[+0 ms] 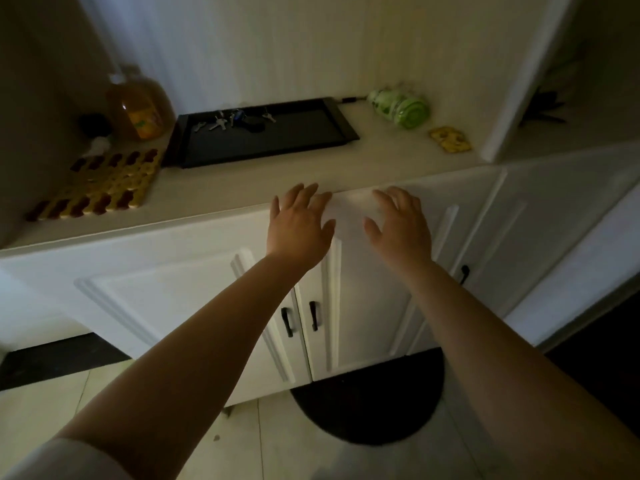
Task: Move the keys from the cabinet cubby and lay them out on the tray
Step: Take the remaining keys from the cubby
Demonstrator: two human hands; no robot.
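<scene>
A black rectangular tray (277,147) lies on the white cabinet counter. Several silver keys (218,124) and a dark key fob (254,126) lie along its far edge. More keys (268,116) rest to the right of the fob. My left hand (299,225) hovers at the counter's front edge with fingers spread and nothing in it. My right hand (398,221) is beside it, also spread and empty. Both hands are well in front of the tray. The cubby (561,109) opens at the right, with a dark spiky object (543,107) inside.
An orange juice jug (140,105) stands left of the tray. A yellow and brown trivet (104,183) lies at the front left. A green bottle (401,107) lies on its side at the right, near a small yellow card (450,139). Cabinet doors with black handles (313,315) are below.
</scene>
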